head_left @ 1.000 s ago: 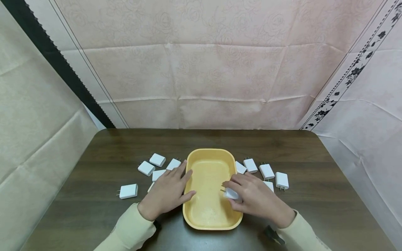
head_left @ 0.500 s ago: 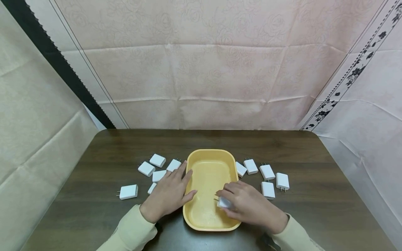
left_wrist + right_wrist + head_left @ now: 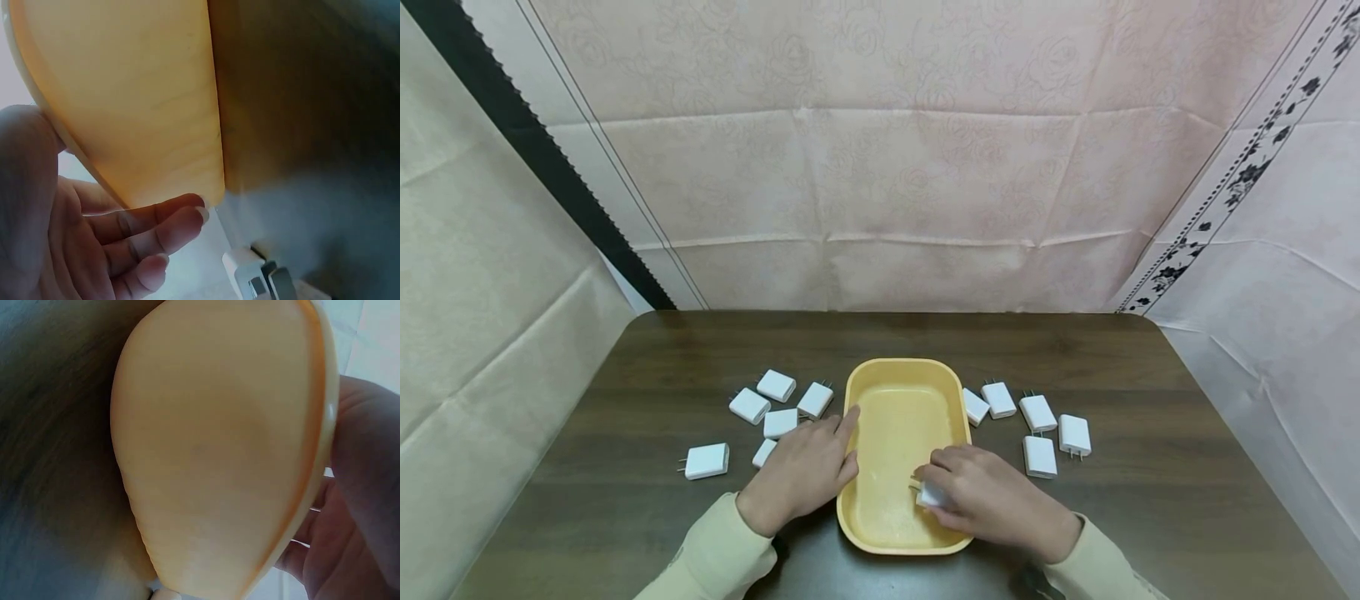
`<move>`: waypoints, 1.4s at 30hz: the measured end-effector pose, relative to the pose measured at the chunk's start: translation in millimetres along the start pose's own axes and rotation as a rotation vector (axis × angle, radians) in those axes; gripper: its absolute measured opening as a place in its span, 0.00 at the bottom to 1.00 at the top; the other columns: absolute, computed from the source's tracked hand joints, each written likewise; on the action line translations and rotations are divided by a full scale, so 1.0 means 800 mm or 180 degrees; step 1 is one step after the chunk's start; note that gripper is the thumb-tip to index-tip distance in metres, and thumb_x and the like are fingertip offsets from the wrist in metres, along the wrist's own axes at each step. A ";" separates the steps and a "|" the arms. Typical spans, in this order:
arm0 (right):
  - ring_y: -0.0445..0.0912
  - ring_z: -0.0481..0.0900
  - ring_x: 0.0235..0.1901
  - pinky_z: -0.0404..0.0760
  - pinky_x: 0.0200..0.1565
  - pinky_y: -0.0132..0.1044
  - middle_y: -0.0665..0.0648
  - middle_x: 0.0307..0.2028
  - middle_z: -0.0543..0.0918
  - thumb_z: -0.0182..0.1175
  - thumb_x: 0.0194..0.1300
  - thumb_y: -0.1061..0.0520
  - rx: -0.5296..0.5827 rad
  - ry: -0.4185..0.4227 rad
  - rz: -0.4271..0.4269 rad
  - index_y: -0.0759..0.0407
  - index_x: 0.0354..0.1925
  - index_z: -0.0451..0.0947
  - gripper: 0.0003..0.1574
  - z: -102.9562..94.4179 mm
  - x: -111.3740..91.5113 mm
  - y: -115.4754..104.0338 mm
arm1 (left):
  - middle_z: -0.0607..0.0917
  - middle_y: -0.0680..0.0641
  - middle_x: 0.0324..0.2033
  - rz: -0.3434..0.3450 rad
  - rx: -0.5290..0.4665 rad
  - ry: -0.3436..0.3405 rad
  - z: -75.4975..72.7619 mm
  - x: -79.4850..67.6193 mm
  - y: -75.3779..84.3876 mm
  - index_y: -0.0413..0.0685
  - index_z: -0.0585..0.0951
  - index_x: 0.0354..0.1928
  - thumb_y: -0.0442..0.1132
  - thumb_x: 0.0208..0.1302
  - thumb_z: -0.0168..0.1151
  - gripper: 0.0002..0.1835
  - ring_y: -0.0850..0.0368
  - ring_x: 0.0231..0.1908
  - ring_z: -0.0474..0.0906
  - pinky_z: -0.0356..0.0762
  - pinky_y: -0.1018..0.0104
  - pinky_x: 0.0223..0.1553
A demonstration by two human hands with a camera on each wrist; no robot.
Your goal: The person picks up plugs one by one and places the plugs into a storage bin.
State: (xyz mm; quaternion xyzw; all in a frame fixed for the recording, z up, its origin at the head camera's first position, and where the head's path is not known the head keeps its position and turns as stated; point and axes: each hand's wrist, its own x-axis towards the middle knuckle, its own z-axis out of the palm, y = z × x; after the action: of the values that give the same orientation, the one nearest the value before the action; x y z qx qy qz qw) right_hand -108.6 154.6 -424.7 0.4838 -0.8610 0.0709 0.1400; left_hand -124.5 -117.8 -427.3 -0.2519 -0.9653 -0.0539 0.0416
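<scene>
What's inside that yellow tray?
A white charger, in the fingers of the right hand, is in or just above the yellow tray. Its visible floor is bare; the part under that hand is hidden.

The yellow tray [image 3: 895, 425] looks to me like smooth plastic, with a shine along its rim [image 3: 330, 412]. The white plugs [image 3: 707, 461] seem smooth plastic too, with thin metal prongs [image 3: 682, 467]. Wood grain and a soft sheen mark the worktop [image 3: 1150, 500]. Behind, the hanging [image 3: 925, 183] is creased, cloth or plastic sheeting; the sleeves [image 3: 715, 546] are matt cloth.
</scene>
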 end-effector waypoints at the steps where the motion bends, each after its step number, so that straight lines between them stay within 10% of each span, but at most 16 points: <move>1: 0.39 0.78 0.34 0.80 0.41 0.34 0.46 0.36 0.81 0.72 0.55 0.47 -0.0001 -0.0012 -0.0002 0.52 0.45 0.84 0.20 0.000 0.000 0.000 | 0.84 0.50 0.34 0.0002 -0.0038 0.0012 0.000 0.000 0.000 0.39 0.69 0.72 0.48 0.69 0.53 0.32 0.58 0.32 0.79 0.79 0.59 0.39; 9: 0.39 0.78 0.34 0.80 0.43 0.34 0.46 0.34 0.80 0.72 0.56 0.47 0.0009 -0.0081 0.0004 0.52 0.44 0.83 0.19 0.002 -0.003 -0.002 | 0.67 0.58 0.17 -0.0155 -0.0535 -0.0079 0.004 -0.003 0.004 0.37 0.45 0.80 0.42 0.65 0.54 0.46 0.65 0.17 0.61 0.61 0.68 0.21; 42: 0.35 0.73 0.31 0.75 0.39 0.33 0.41 0.31 0.81 0.73 0.58 0.47 0.0528 -0.0927 0.0377 0.45 0.41 0.86 0.12 -0.012 0.010 -0.006 | 0.66 0.59 0.13 -0.0149 -0.0323 -0.0080 0.010 0.000 0.001 0.37 0.55 0.78 0.42 0.62 0.52 0.42 0.64 0.14 0.58 0.55 0.68 0.18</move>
State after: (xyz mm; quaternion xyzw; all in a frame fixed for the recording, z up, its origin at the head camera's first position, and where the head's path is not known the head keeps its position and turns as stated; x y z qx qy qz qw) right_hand -106.8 147.7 -413.3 0.4473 -0.8904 0.0789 -0.0309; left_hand -124.6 -115.8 -434.8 -0.2317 -0.9674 -0.1007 0.0154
